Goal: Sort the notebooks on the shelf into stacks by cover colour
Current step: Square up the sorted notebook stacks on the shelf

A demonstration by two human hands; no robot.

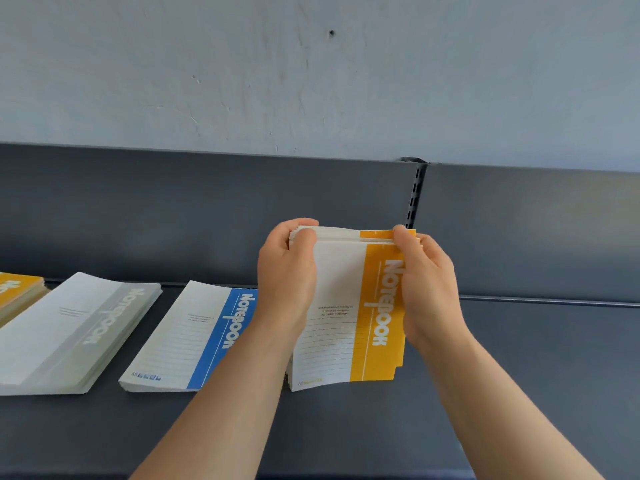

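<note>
Two bare forearms reach forward over a dark grey metal shelf (346, 427), whose front strip lies bare. The left hand (285, 271) and right hand (427, 282) are apart, each curled round an upper corner of a bundle of white paper notebooks fronted by a yellow-banded cover (346, 306). The bundle stands tilted, its lower edge resting on the shelf, probably so the covers can be thumbed through; the colours behind the front one cannot be told.

Just left, partly behind the left wrist, lies a flat stack with a blue-banded cover (194, 337). Beside it is a grey-banded stack (69, 334), and at the left edge a yellow-banded stack (17, 289), cut off by the frame.

Open shelf stretches to the right of the bundle. Behind stands a dark back panel (173, 209) with a slotted black upright (414, 192), then a pale scuffed wall (242, 64).
</note>
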